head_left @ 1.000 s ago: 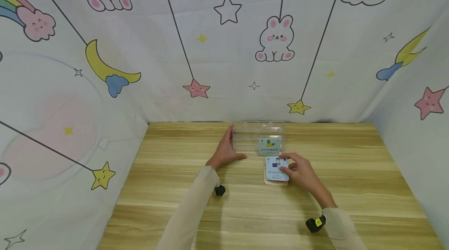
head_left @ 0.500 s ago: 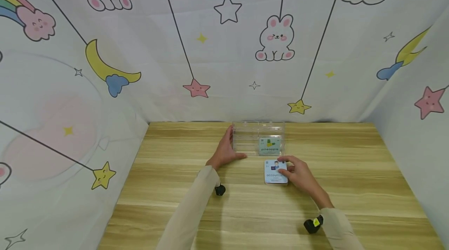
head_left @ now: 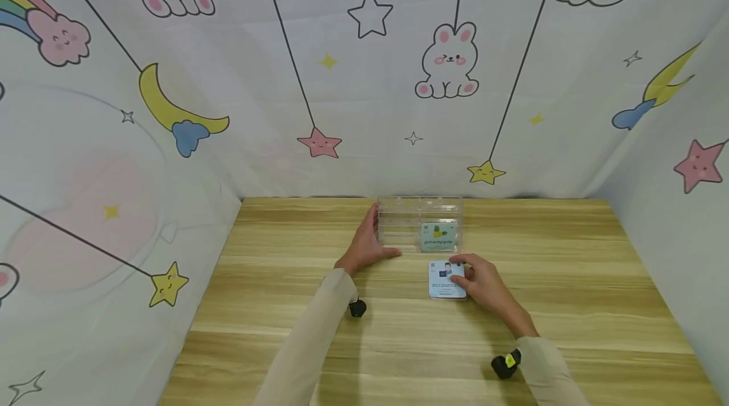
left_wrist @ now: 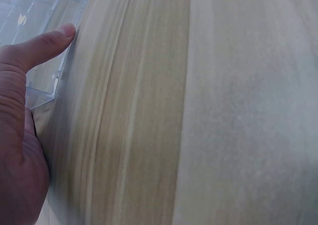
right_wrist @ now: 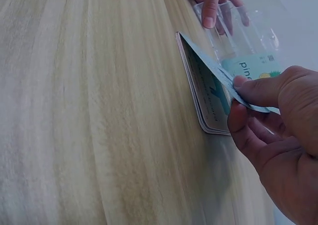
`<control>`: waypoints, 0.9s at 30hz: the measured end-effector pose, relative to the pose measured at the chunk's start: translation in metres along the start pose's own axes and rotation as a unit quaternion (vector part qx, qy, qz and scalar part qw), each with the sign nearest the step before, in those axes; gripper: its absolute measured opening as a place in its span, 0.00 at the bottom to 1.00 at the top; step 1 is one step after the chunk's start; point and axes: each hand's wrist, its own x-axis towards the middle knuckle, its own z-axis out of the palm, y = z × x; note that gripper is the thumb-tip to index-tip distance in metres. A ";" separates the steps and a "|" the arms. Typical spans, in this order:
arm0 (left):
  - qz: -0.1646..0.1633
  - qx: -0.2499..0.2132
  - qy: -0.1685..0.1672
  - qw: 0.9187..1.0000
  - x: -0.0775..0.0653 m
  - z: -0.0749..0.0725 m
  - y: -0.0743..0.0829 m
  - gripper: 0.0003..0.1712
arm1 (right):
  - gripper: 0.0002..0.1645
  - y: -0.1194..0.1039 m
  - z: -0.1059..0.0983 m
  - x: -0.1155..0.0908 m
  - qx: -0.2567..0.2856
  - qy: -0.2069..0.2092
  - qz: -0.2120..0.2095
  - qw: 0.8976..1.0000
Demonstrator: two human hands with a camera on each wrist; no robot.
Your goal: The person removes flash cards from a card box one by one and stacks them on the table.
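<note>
Against the back of the table stands a clear plastic compartment box (head_left: 398, 219). My left hand (head_left: 366, 246) holds its left side, thumb across the front edge and fingers along the side. A green "pineapple" card (head_left: 437, 238) sits in the box's front right compartment. Thumb and fingers of my right hand (head_left: 488, 286) pinch the right edge of a blue "accountant" card (head_left: 441, 291), just in front of the box. In the right wrist view that card slants up from a small stack of cards (right_wrist: 202, 98), its far corner right at the stack's edge.
The wood-grain table (head_left: 273, 292) reaches to white cloth walls (head_left: 364, 96) printed with stars, rabbits and clouds. A black wrist camera (head_left: 357, 308) sits on the left wrist, another camera (head_left: 505, 365) on the right.
The right hand has brought the "accountant" card slightly down and left, so it now covers the beige card beneath. The left hand and the box have stayed put.
</note>
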 end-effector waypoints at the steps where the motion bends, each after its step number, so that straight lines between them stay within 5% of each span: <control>1: 0.001 -0.001 0.001 1.000 0.000 0.000 0.000 0.80 | 0.24 0.001 0.001 0.000 -0.013 0.005 -0.009 1.000; 8: -0.002 0.002 0.001 1.000 0.002 0.001 -0.002 0.80 | 0.22 0.003 0.003 0.000 -0.059 0.023 -0.043 0.997; 27: -0.003 0.003 -0.001 1.000 0.001 0.000 -0.001 0.80 | 0.19 0.005 0.008 -0.002 -0.090 0.026 -0.041 0.995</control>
